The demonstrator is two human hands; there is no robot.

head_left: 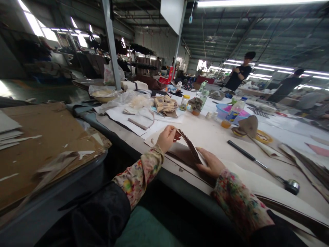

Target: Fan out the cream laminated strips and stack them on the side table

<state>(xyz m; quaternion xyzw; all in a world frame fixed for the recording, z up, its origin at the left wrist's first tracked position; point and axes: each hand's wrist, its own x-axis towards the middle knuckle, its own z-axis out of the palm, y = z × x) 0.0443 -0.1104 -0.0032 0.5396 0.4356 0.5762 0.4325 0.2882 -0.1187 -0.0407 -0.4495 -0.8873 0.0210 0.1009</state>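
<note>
Head view. Two hands are in frame, both in floral sleeves, at the near edge of the table [216, 132].

Left hand [168, 137]: fingers curled, thumb and fingertips pinched on the far upper end of one stack [189, 147] of thin brown sheets. The sheets cannot be counted.

Right hand [209, 164]: fingers nearly straight, laid against the near lower end of the same stack. Whether it grips or only steadies cannot be told.

The stack stands on edge, tilted, between the two hands. It sits over one dark sheet [180, 151] lying flat by the near edge.

One black-handled tool [246, 155] lies to the right of the hands, well apart from them, with its metal head toward the right end of the table.

Toward the far edge:
- one pile of tan pieces [166, 104]
- one yellow-lidded jar [184, 102]
- one bottle [235, 111], in front of one blue basin [221, 109]

One cardboard sheet [51, 137] covers a separate surface at left.

Two people [240, 73] stand beyond the far right of the table, apart from each other.
</note>
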